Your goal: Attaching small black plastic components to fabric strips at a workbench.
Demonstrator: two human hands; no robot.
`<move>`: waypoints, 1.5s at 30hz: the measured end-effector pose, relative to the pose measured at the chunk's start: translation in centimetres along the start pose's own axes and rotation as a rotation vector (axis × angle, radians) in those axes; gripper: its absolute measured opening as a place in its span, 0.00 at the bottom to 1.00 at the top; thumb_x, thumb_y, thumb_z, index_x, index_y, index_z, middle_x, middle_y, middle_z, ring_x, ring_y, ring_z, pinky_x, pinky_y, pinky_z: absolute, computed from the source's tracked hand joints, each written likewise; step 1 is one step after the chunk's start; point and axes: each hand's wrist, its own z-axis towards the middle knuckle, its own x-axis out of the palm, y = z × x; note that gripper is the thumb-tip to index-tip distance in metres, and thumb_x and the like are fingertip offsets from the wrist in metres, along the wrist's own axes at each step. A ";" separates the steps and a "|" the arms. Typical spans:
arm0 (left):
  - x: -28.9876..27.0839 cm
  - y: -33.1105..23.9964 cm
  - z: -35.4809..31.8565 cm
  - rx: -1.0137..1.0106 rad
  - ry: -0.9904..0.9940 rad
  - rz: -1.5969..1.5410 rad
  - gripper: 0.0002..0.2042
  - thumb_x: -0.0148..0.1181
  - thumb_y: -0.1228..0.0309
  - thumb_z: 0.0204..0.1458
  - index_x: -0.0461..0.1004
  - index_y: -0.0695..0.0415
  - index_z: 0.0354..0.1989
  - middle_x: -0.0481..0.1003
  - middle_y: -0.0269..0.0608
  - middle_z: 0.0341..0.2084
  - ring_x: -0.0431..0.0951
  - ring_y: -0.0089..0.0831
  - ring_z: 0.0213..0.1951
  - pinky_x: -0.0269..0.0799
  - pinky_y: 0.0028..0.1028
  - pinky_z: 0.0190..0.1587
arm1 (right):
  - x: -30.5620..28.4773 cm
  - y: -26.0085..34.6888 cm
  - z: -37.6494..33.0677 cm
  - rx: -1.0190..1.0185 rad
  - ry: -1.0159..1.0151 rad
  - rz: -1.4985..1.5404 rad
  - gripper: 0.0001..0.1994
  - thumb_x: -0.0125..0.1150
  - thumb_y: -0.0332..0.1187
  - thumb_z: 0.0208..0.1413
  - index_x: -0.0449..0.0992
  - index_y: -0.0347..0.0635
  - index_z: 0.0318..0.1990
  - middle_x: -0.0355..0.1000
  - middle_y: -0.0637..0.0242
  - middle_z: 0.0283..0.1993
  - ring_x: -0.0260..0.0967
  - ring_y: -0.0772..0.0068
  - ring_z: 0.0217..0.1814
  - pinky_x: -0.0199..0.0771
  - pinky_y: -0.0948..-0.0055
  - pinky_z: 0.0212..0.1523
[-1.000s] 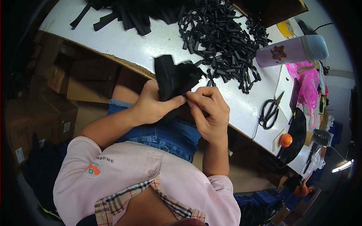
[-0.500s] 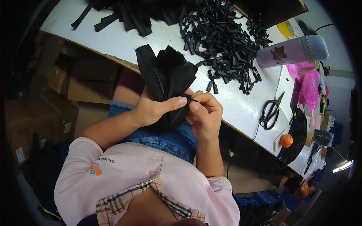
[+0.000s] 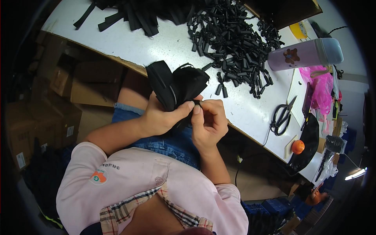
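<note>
A folded bundle of black zippers [image 3: 187, 84] is gripped in my left hand [image 3: 160, 117], its loops fanning upward and a line of teeth running down one of them. The left thumb presses on the bundle's lower right side. At that spot my right hand [image 3: 211, 126] pinches a small black part between thumb and forefinger, touching the bundle. Fingers hide most of this part, so I cannot tell its exact kind. On the white table just beyond my hands lies a heap of black zipper pulls [image 3: 231, 47].
Black tape strips [image 3: 137, 17] lie at the far left of the white table [image 3: 90, 39]. Right of the heap are a purple bottle [image 3: 295, 55], scissors [image 3: 281, 119], a pink bag [image 3: 321, 94] and an orange round object [image 3: 297, 147]. Cardboard boxes [image 3: 94, 84] stand at the left.
The bundle's top loops have tipped lower and turned slightly right. My right hand has shifted a little left, its pinch still at the bundle's edge.
</note>
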 end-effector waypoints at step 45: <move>-2.1 -0.3 0.5 -0.259 0.055 -0.259 0.18 0.62 0.70 0.41 0.67 0.62 0.40 0.69 0.36 0.27 0.69 0.20 0.25 0.66 0.18 0.26 | -1.0 1.4 2.1 0.446 0.270 0.507 0.03 0.53 0.23 0.48 0.71 0.32 0.28 0.67 0.67 0.23 0.59 0.86 0.17 0.58 0.89 0.16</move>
